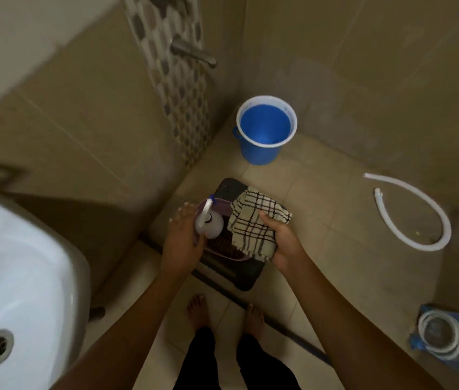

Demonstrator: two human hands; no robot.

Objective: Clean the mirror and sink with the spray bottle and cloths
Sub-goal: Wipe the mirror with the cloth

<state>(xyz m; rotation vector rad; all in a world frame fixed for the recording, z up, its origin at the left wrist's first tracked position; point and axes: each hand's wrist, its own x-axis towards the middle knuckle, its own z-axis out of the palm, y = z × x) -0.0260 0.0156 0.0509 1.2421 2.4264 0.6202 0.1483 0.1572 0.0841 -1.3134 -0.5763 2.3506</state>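
**Supplies being collected from the basket — cleaning not yet begun**

At the left edge of the view, the white sink (11,277) is empty, its drain visible; no mirror is in view. Moving right, the left hand (183,240) is wrapped around the body of the spray bottle (208,220), which stands upright in the left end of a lilac basket (239,256) set on a dark stool (231,277). The right hand (281,237) is clenched on a checked cloth (253,223) bunched above the basket's right end. Whether a second cloth lies beneath cannot be told.

Recommendation, as judgement only: lift the bottle straight up so its trigger head clears the basket rim — a sideways pull could tip the basket off the stool. Keep the cloth gathered so no corner snags.

Further right, a blue bucket (266,128) and a white hose (416,215) sit on the floor, well apart from the work.
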